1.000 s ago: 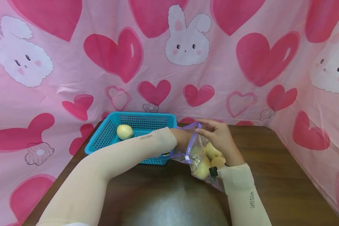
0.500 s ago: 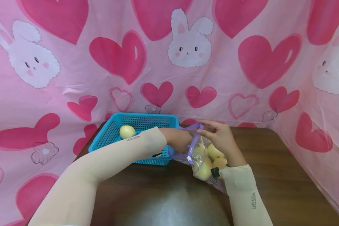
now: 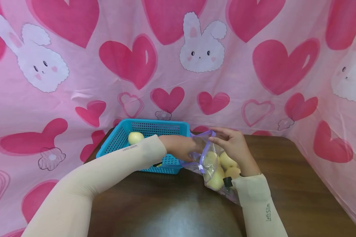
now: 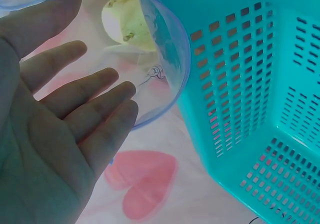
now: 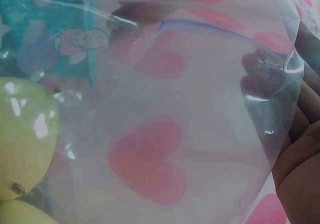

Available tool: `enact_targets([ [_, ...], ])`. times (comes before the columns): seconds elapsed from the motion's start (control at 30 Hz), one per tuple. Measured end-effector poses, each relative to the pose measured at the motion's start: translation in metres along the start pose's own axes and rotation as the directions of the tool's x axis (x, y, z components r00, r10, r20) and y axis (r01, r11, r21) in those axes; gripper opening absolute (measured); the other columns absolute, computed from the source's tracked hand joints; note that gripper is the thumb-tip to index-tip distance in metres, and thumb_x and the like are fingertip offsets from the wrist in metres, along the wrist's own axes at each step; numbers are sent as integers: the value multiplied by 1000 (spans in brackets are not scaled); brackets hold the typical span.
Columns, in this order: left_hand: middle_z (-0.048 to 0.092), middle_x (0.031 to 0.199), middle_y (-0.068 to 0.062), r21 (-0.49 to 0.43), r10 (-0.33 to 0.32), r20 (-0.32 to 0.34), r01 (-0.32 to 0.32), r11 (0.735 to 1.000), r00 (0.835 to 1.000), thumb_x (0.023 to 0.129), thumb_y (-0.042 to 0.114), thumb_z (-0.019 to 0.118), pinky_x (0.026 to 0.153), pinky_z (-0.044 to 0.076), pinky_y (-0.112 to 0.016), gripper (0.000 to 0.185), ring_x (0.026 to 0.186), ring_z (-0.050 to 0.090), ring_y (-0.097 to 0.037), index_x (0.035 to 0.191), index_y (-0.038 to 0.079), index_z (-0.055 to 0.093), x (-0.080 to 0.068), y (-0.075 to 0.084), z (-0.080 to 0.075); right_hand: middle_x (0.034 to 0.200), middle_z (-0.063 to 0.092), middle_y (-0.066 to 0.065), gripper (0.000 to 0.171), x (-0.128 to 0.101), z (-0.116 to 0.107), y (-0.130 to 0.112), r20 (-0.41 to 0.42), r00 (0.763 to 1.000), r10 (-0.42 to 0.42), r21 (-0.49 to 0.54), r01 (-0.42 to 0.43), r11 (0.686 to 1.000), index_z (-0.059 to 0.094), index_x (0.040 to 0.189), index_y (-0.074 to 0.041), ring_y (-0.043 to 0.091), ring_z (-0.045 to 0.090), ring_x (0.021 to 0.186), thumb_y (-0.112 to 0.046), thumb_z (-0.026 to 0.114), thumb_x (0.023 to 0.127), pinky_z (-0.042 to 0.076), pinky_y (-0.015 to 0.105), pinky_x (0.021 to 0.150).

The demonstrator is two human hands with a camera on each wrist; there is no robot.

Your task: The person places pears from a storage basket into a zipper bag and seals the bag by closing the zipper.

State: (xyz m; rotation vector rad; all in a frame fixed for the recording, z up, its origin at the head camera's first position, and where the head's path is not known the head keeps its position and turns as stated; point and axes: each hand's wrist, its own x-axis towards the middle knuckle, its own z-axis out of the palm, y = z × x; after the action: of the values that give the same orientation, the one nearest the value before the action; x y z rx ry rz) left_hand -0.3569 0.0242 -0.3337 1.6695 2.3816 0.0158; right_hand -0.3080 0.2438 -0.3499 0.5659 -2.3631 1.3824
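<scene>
Head view, purple-edged zip bag (image 3: 207,149) of yellow fruits (image 3: 216,180) sat right of the middle, right hand (image 3: 230,144) pinched its edge, left hand (image 3: 179,146) held nothing, fingers stretched at its mouth, blue basket (image 3: 155,121) sat left of the middle.

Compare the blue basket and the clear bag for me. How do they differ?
The basket is opaque and slotted; the bag is see-through with a purple rim. The basket shows one fruit; the bag shows several fruits. The basket looks stiff; the bag looks floppy, its rim held by the right hand. Both are open and hold pale yellow fruit.
</scene>
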Motion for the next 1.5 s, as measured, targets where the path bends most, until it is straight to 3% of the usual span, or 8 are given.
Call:
enact_targets([
  [0.17, 62, 125, 3, -37, -39, 3, 39, 999, 999, 86, 26, 76, 81, 53, -24, 54, 103, 62, -13, 136, 19, 58, -13, 3, -1, 115, 69, 5, 39, -1, 0, 1, 7, 1000, 7, 1, -7, 1000, 71, 119, -14, 20, 65, 105, -28, 78, 84, 53, 35, 85],
  [0.57, 59, 133, 4, -42, -118, -21, 117, 992, 993, 86, 33, 76, 89, 51, -31, 60, 113, 60, -12, 141, 23, 54, -39, 5, 1, 113, 70, 5, 40, 1, 1, 0, 9, 1000, 3, 4, -3, 1000, 70, 121, -13, 20, 66, 104, -27, 78, 84, 53, 33, 84],
  [0.73, 61, 131, 4, -40, -128, -31, 127, 991, 991, 85, 35, 76, 87, 52, -30, 63, 108, 63, -13, 142, 26, 52, -48, 6, 1, 113, 69, 5, 39, 0, 0, -1, 6, 1000, 5, 5, -5, 1000, 71, 120, -13, 19, 65, 103, -25, 78, 84, 53, 33, 84],
  [1.03, 62, 128, 3, -15, -109, -91, 108, 994, 990, 88, 32, 73, 91, 50, -31, 52, 113, 60, -13, 137, 22, 58, -63, 7, 1, 116, 68, 7, 39, -1, -3, -2, 8, 1000, 23, -18, -23, 1000, 71, 120, -12, 23, 64, 107, -26, 77, 84, 52, 38, 86],
  [1.33, 61, 130, 6, -31, -148, -144, 145, 989, 979, 88, 40, 71, 92, 49, -32, 55, 117, 57, -11, 138, 19, 57, -83, -2, 7, 115, 68, 9, 39, -1, -4, -1, -8, 1000, 9, -34, -9, 999, 70, 120, -7, 25, 66, 104, -21, 78, 84, 53, 37, 84],
  [1.5, 59, 131, 9, -77, -206, -167, 195, 978, 964, 87, 43, 70, 93, 49, -31, 57, 119, 55, -10, 138, 22, 57, -93, -10, 12, 115, 68, 10, 38, -1, -4, -2, -14, 1000, -11, -35, 10, 999, 70, 119, -7, 24, 66, 103, -19, 78, 84, 53, 35, 83],
])
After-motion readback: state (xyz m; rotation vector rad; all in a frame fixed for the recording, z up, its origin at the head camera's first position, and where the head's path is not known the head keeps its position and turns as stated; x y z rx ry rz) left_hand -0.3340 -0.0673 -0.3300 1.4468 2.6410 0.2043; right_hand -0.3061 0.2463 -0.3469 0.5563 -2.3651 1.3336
